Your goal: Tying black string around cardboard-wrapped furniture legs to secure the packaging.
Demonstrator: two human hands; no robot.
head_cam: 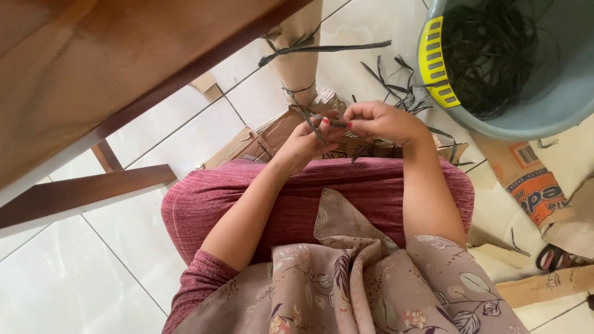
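— What packaging lies around?

— A flattened cardboard box [537, 185] on the tile floor [93, 278] at the right, tan with an orange printed panel and a small white barcode patch near its upper edge. More brown cardboard pieces [247, 142] lie just beyond the person's knees.

— And the hands?

— Both are up over the lap, close together. The left hand [307, 141] and the right hand [378, 120] each pinch a thin dark strip [312, 124] between fingertips (red polish shows on the nails). So both are closed on that strip.

— Which way does it run?

— Its long axis slants from the upper left, by the wooden table leg [300, 55], down and right into the fingers; a loose end hangs below the right hand.

— Anything else?

— A grey basin [557, 93] at the upper right holds a tangle of similar dark strips, with a yellow slotted piece [436, 62] on its rim. Loose strips [396, 80] are scattered on the floor between the basin and the hands.
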